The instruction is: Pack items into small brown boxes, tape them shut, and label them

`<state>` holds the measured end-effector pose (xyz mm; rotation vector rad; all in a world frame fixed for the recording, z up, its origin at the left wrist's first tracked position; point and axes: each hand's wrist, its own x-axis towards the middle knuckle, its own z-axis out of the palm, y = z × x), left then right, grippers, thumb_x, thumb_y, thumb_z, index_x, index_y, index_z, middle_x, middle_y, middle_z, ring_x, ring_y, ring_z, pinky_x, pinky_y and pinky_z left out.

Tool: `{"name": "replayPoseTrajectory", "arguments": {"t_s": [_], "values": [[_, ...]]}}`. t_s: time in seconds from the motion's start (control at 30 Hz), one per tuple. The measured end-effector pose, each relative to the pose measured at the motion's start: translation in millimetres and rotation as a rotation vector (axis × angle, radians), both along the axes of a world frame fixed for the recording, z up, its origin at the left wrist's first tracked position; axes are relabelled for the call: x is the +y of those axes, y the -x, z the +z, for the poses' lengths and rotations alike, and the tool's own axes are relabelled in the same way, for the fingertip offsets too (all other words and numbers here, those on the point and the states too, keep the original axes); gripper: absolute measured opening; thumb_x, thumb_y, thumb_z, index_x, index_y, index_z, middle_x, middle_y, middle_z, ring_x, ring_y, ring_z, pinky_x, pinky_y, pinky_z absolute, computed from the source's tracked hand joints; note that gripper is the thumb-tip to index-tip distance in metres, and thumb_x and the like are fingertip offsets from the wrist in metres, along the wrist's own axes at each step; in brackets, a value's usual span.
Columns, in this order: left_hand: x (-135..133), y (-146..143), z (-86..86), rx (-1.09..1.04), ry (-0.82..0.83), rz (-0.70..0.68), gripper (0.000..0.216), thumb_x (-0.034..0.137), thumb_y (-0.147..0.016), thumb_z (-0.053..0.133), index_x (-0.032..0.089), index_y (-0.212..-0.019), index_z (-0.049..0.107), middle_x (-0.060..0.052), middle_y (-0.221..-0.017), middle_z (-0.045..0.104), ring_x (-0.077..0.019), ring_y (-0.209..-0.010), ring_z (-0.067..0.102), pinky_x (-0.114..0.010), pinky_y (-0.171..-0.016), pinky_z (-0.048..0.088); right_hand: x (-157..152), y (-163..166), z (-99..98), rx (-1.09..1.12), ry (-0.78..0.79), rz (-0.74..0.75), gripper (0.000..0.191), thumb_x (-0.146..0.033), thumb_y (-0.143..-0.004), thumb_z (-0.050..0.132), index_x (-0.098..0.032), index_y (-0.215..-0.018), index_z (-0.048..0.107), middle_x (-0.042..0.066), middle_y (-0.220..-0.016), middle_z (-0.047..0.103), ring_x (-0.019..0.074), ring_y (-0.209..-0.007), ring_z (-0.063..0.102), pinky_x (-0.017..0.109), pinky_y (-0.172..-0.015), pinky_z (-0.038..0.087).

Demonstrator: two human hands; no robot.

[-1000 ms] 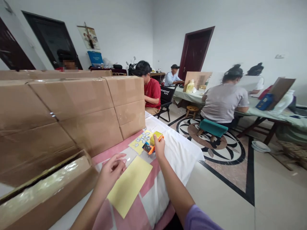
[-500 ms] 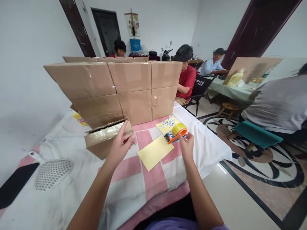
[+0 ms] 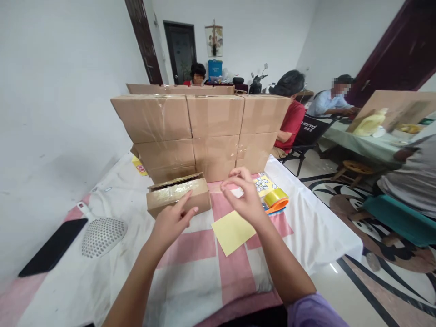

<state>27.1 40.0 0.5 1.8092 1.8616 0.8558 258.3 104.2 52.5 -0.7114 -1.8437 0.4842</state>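
A small cardboard box with a shiny taped strip along its top lies in front of the stacked boxes. My left hand is at its near side, index finger stretched to the taped strip and thumb apart; whether the finger presses on it I cannot tell. To the right, my right hand is raised with thumb and fingertips pinched; anything between them is too small to make out. Beneath it lies a pale yellow sheet, partly covered by the wrist. An orange tape dispenser with a yellow roll sits just beyond the right wrist.
A wall of taped cardboard boxes stands across the back of the table. On the left lie a white perforated skimmer and a black phone-like slab. A patterned yellow card is by the dispenser. Several people sit beyond.
My right hand has left the tape dispenser and moved left, above the yellow sheet, its fingers now pinched. My left hand stays by the small box. The camera view has turned left.
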Motion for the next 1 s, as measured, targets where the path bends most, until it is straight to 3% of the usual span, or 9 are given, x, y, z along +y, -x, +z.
{"name": "replayPoseTrajectory", "arguments": {"t_s": [0.07,0.13,0.2,0.3,0.5,0.77,0.83,0.93,1.0], "values": [[4.9,17.5,-1.7,0.161,-0.210,0.150,0.055,0.058,-0.099,0.045,0.023,-0.137,0.065,-0.005,-0.084,0.076,-0.0253,-0.081,0.070,-0.036,-0.075,0.049,10.1,-0.5,12.5,0.043,0.047,0.007,0.007,-0.024,-0.090,0.070,-0.024,-0.085,0.074,0.006,-0.105,0.055,0.0241,-0.109,0.056,0.044,-0.103,0.044],[13.9,30.6,-5.3,0.353,-0.394,0.227,0.054,0.057,-0.098,0.050,0.022,-0.135,0.066,-0.013,-0.125,0.073,-0.0321,-0.118,0.065,-0.044,-0.097,0.047,22.5,6.3,19.4,0.065,0.169,0.110,0.009,-0.029,-0.089,0.072,-0.024,-0.082,0.075,0.005,-0.103,0.057,0.0234,-0.108,0.057,0.043,-0.101,0.044],[25.0,38.7,-12.3,0.522,-0.414,0.212,0.066,0.057,-0.094,0.057,0.020,-0.149,0.054,-0.016,-0.153,0.055,-0.0374,-0.143,0.047,-0.054,-0.114,0.034,37.1,21.7,18.7,0.100,0.359,0.279,0.014,-0.037,-0.085,0.076,-0.023,-0.081,0.075,0.005,-0.102,0.058,0.0218,-0.103,0.058,0.039,-0.093,0.047],[37.4,44.4,-27.8,0.603,-0.290,0.170,0.075,0.052,-0.094,0.059,0.016,-0.157,0.040,-0.018,-0.155,0.053,-0.0370,-0.145,0.045,-0.060,-0.120,0.026,62.1,55.2,6.1,0.047,0.596,0.498,0.024,-0.046,-0.080,0.079,-0.022,-0.081,0.075,0.004,-0.104,0.061,0.0195,-0.094,0.059,0.035,-0.084,0.047],[37.5,47.4,-44.0,0.600,-0.174,0.158,0.075,0.046,-0.096,0.059,0.018,-0.161,0.034,-0.014,-0.156,0.052,-0.0341,-0.147,0.045,-0.052,-0.121,0.034,111.8,114.5,-31.0,-0.543,0.441,0.086,0.012,-0.027,-0.086,0.070,-0.021,-0.077,0.075,0.005,-0.103,0.066,0.0290,-0.117,0.047,0.046,-0.101,0.032],[35.4,47.8,-45.8,0.606,-0.189,0.155,0.072,0.049,-0.097,0.059,0.023,-0.161,0.039,-0.009,-0.156,0.053,-0.0350,-0.149,0.043,-0.055,-0.124,0.031,131.3,120.1,-64.8,-0.607,0.270,0.110,0.008,-0.029,-0.088,0.069,-0.022,-0.086,0.072,0.008,-0.107,0.057,0.0297,-0.111,0.047,0.048,-0.099,0.037],[34.9,45.4,-45.5,0.615,-0.211,0.153,0.068,0.049,-0.098,0.057,0.026,-0.160,0.040,-0.009,-0.157,0.052,-0.0353,-0.149,0.043,-0.056,-0.124,0.028,129.0,119.6,-67.2,-0.565,0.232,0.014,0.025,-0.032,-0.084,0.075,-0.021,-0.106,0.070,0.012,-0.118,0.053,0.0329,-0.115,0.046,0.051,-0.100,0.038],[36.8,37.1,-39.6,0.637,-0.160,0.130,0.059,0.043,-0.099,0.056,0.029,-0.156,0.048,-0.013,-0.159,0.049,-0.0406,-0.148,0.043,-0.064,-0.122,0.027,121.2,120.4,-66.3,-0.475,0.209,-0.127,0.081,-0.037,-0.077,0.085,-0.020,-0.146,0.046,0.018,-0.132,0.046,0.0378,-0.122,0.044,0.057,-0.104,0.038],[39.3,29.5,-35.1,0.644,-0.101,0.139,0.052,0.040,-0.100,0.055,0.029,-0.151,0.055,-0.018,-0.161,0.044,-0.0468,-0.147,0.040,-0.072,-0.117,0.027,116.7,118.1,-63.8,-0.463,0.208,-0.157,0.088,-0.038,-0.082,0.081,-0.022,-0.155,0.034,0.018,-0.135,0.047,0.0375,-0.124,0.046,0.056,-0.105,0.039]]}}
